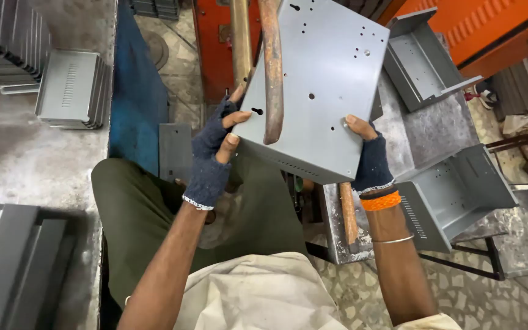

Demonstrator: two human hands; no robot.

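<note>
Grey punched metal panel is gripped by left hand and right hand, seemingly under a coppery rod.

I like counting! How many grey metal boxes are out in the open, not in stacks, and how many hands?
Grey metal boxes: 3, the held one, one behind, one at right
Hands: 2, left hand, right hand
Total: 5

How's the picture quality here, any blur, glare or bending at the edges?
Head view: sharp on the grey metal panel and both gloved hands, left hand, right hand; light is soft and even with no hard glare on the panel; wide-angle bending shows toward the edges; the stacked panels at lower left sit in shadow.
</note>
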